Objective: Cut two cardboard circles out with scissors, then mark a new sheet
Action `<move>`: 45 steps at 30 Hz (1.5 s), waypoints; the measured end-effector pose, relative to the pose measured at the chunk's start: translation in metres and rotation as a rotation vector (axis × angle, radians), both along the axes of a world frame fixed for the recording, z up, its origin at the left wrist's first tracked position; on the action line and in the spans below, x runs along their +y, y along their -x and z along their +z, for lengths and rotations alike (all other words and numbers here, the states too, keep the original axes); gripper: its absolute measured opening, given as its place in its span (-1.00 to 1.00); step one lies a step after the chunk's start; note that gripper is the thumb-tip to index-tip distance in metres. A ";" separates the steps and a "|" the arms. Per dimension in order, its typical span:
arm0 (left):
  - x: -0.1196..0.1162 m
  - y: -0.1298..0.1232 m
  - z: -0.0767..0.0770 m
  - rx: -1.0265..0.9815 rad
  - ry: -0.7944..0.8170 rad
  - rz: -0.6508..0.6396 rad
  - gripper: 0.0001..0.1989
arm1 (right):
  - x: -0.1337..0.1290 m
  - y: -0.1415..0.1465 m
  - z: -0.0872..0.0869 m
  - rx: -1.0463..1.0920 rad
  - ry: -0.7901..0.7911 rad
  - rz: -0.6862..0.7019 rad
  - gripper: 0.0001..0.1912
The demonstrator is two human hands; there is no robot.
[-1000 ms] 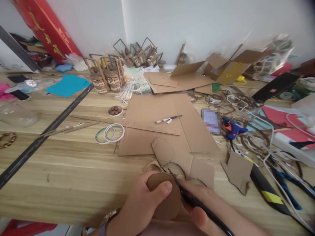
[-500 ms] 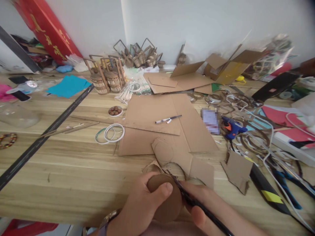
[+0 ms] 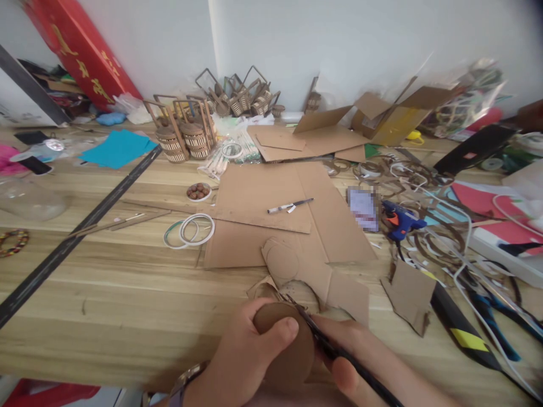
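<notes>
At the near edge of the table, my left hand [image 3: 244,350] grips a round cardboard disc [image 3: 292,359], its thumb lying across the disc's face. My right hand [image 3: 350,345] is closed around black-handled scissors [image 3: 324,339], whose dark blades meet the disc's upper right rim. Part of the scissors is covered by my fingers. Just beyond the disc lies a cut cardboard sheet [image 3: 314,277] with a circle outlined on it and a curved piece cut away. Small cardboard scraps [image 3: 263,287] sit beside the blades.
A large cardboard sheet [image 3: 254,183] with a pen [image 3: 291,206] on it fills the middle. Tape rolls [image 3: 197,229] lie left of it. On the right are a blue glue gun [image 3: 401,220], pliers [image 3: 494,316], cables and cardboard strips. Small woven baskets [image 3: 197,141] stand at the back.
The disc has shifted and tilted slightly between my hands, and the scissors have moved a little along its rim. Everything else on the table looks the same.
</notes>
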State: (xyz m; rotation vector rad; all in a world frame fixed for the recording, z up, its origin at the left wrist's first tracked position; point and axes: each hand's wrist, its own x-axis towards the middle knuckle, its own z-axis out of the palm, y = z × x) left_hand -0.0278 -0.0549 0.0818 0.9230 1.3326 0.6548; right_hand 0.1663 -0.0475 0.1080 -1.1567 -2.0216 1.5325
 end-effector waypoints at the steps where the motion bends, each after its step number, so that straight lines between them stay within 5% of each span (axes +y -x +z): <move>1: 0.000 0.000 -0.001 0.000 0.008 0.001 -0.63 | 0.000 0.000 -0.004 0.001 -0.003 -0.002 -0.15; 7: -0.002 0.001 -0.004 0.008 0.022 -0.003 -0.60 | 0.002 -0.003 -0.024 0.026 0.024 0.024 -0.15; 14: -0.001 0.003 -0.004 -0.004 0.016 -0.049 -0.59 | 0.004 -0.002 -0.012 0.002 0.174 0.043 -0.19; 27: -0.005 0.004 -0.006 -0.054 0.015 -0.097 -0.61 | 0.003 -0.006 0.014 0.122 0.204 0.062 -0.30; 45: -0.005 0.004 -0.002 -0.047 0.038 -0.148 -0.59 | 0.001 -0.010 0.012 0.070 0.186 0.087 -0.28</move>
